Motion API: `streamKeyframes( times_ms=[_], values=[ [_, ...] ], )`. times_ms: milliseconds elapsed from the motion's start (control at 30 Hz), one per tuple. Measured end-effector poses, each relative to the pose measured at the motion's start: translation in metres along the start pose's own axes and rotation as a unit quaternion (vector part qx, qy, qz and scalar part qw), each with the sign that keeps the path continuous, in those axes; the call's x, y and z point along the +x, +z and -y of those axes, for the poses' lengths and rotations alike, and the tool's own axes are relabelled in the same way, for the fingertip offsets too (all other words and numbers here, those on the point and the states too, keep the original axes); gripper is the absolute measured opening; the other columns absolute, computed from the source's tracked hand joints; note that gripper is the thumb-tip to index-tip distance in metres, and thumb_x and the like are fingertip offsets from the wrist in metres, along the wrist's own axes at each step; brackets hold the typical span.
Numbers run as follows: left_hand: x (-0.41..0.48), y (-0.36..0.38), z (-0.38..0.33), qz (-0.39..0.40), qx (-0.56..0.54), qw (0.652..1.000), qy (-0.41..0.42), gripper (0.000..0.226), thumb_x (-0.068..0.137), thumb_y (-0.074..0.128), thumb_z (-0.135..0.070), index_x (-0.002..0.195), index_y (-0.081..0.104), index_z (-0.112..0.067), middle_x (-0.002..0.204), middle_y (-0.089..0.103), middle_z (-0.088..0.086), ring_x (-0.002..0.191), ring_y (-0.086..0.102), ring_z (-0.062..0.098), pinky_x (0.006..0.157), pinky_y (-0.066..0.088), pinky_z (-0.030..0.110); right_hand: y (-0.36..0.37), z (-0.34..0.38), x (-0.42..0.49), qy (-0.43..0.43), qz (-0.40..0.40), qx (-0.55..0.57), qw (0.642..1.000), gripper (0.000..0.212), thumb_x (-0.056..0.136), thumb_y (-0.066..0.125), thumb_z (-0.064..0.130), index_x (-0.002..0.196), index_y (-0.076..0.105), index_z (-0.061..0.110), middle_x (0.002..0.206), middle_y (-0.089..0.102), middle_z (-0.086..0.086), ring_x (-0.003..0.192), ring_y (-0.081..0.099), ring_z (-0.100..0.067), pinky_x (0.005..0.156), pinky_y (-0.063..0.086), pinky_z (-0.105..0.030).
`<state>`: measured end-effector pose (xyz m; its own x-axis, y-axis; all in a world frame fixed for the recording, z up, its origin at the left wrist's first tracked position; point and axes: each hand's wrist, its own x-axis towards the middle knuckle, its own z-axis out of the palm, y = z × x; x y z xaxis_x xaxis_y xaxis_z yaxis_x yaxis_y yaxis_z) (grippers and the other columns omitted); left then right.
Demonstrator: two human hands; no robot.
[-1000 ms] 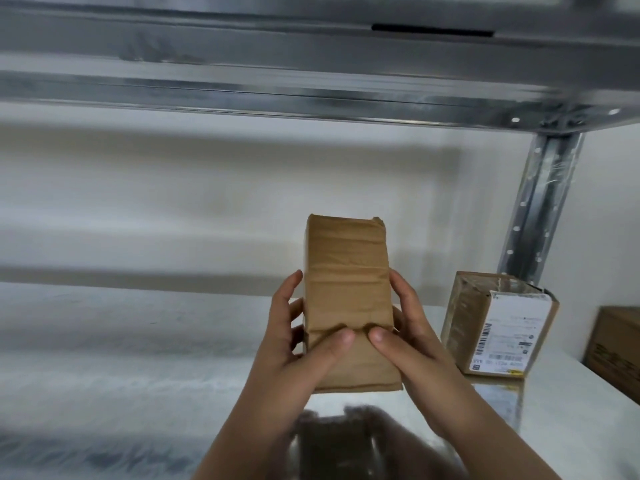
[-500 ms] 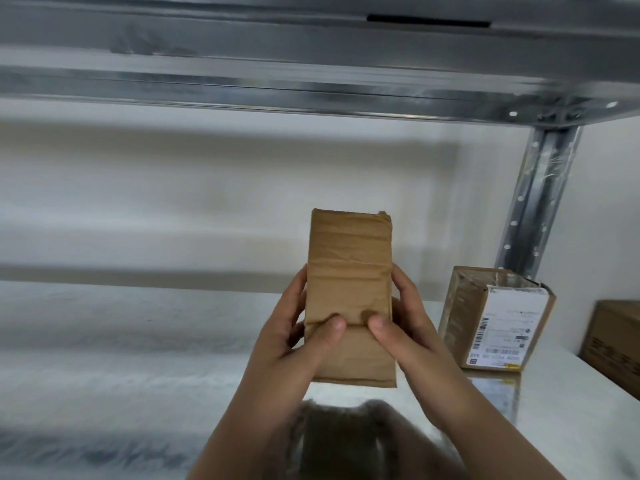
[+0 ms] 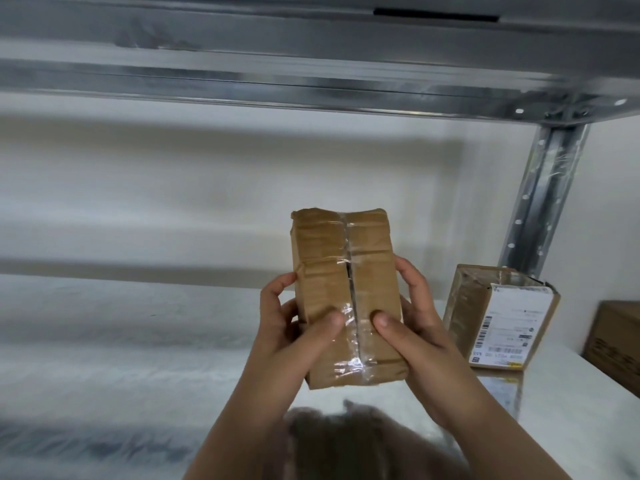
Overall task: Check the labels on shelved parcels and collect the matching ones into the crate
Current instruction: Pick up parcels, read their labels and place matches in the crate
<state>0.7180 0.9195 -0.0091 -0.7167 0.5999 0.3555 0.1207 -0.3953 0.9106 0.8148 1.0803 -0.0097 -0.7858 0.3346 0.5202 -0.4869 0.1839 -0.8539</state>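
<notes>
A small brown cardboard parcel (image 3: 343, 271) is held upright above the metal shelf (image 3: 138, 341), at the middle of the view. The face turned to me shows a taped centre seam and no label. My left hand (image 3: 294, 334) grips its left side, thumb pressed on the front. On the other side my right hand (image 3: 412, 327) grips it, thumb on the front too. A second cardboard parcel (image 3: 498, 317) stands on the shelf to the right, its white barcode label facing me. No crate is in view.
The steel beam of the upper shelf (image 3: 311, 74) runs overhead. A perforated steel upright (image 3: 540, 199) stands behind the labelled parcel. Another brown box (image 3: 613, 337) sits at the far right edge. A white wall lies behind the shelf.
The parcel has been turned in both hands: a plain brown face showed before, the taped seam face shows now. It sits slightly higher in the view.
</notes>
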Motion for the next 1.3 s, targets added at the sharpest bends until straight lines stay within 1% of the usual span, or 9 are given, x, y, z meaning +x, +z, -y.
streamKeyframes(
  times_ms=[133,333,467,533,633,733,867,1067,1300],
  values=[
    [0.002,-0.003,0.006,0.012,0.0,1.0,0.01,0.085,0.055,0.088,-0.042,0.13,0.049,-0.046,0.123,0.073,0.005,0.111,0.072,0.029,0.081,0.064,0.044,0.001,0.001,-0.002,-0.01,0.033,-0.021,0.999,0.075,0.09,0.064,0.016,0.151,0.037,0.051,0.134,0.071,0.005,0.124,0.069,-0.021,0.096,0.059,-0.032],
    [0.001,-0.004,0.007,0.01,0.008,0.999,0.033,0.082,0.056,0.085,-0.041,0.129,0.048,-0.046,0.119,0.074,0.001,0.108,0.073,0.025,0.08,0.063,0.037,0.003,0.002,-0.004,-0.035,0.035,-0.069,0.996,0.077,0.09,0.062,0.014,0.153,0.033,0.049,0.135,0.069,0.011,0.128,0.065,-0.013,0.104,0.054,-0.025],
    [0.0,0.001,0.004,0.019,-0.014,1.0,0.021,0.073,0.074,0.092,-0.027,0.134,0.052,-0.038,0.119,0.076,0.003,0.106,0.075,0.026,0.077,0.063,0.036,0.004,0.003,-0.004,-0.039,0.019,-0.054,0.998,0.077,0.089,0.071,0.027,0.154,0.035,0.049,0.138,0.068,0.009,0.128,0.065,-0.015,0.104,0.055,-0.029],
    [0.0,0.004,0.002,0.003,-0.003,0.999,0.032,0.056,0.08,0.079,-0.027,0.131,0.059,-0.033,0.116,0.077,0.001,0.103,0.076,0.023,0.074,0.063,0.033,0.005,0.005,-0.003,-0.035,0.004,-0.043,0.998,0.074,0.095,0.071,0.036,0.157,0.032,0.048,0.139,0.067,0.014,0.127,0.066,-0.01,0.099,0.057,-0.024],
    [0.006,0.0,0.002,-0.088,0.031,0.993,0.07,0.03,0.088,0.071,-0.02,0.116,0.065,-0.031,0.106,0.079,-0.003,0.091,0.077,0.019,0.061,0.059,0.026,0.005,0.006,0.0,-0.022,-0.042,-0.025,0.999,0.058,0.093,0.061,0.033,0.145,0.042,0.05,0.122,0.071,0.032,0.113,0.068,0.007,0.084,0.055,-0.011],
    [0.007,-0.003,0.001,-0.123,0.034,0.988,0.084,0.027,0.095,0.066,-0.014,0.117,0.063,-0.03,0.105,0.08,-0.004,0.083,0.078,0.018,0.05,0.055,0.026,0.002,0.002,0.001,-0.018,-0.068,-0.049,0.996,0.049,0.09,0.066,0.023,0.133,0.06,0.046,0.127,0.073,0.01,0.114,0.071,-0.005,0.083,0.059,-0.017],
    [-0.002,0.006,-0.004,-0.023,0.019,0.999,0.032,0.063,0.077,0.076,-0.059,0.133,0.053,-0.042,0.112,0.076,-0.009,0.098,0.076,0.011,0.061,0.058,0.02,0.003,0.0,0.001,-0.009,-0.042,-0.028,0.999,0.053,0.085,0.077,0.025,0.123,0.063,0.059,0.13,0.072,0.01,0.12,0.07,-0.016,0.083,0.063,-0.029],
    [0.003,0.002,0.003,0.03,0.009,0.999,0.02,0.094,0.049,0.085,-0.04,0.134,0.047,-0.045,0.111,0.075,-0.005,0.108,0.074,0.019,0.074,0.061,0.026,0.005,0.004,-0.003,-0.001,0.042,-0.013,0.999,0.08,0.092,0.071,0.01,0.149,0.033,0.051,0.143,0.062,0.025,0.131,0.06,-0.001,0.092,0.057,-0.02],
    [0.001,0.003,0.001,0.037,-0.015,0.998,0.039,0.091,0.052,0.084,-0.031,0.135,0.045,-0.035,0.117,0.075,0.008,0.099,0.077,0.022,0.071,0.061,0.025,0.004,0.005,-0.005,-0.016,0.06,-0.014,0.998,0.08,0.087,0.063,0.006,0.148,0.034,0.048,0.142,0.064,0.021,0.132,0.061,-0.004,0.096,0.057,-0.021]
  ],
)
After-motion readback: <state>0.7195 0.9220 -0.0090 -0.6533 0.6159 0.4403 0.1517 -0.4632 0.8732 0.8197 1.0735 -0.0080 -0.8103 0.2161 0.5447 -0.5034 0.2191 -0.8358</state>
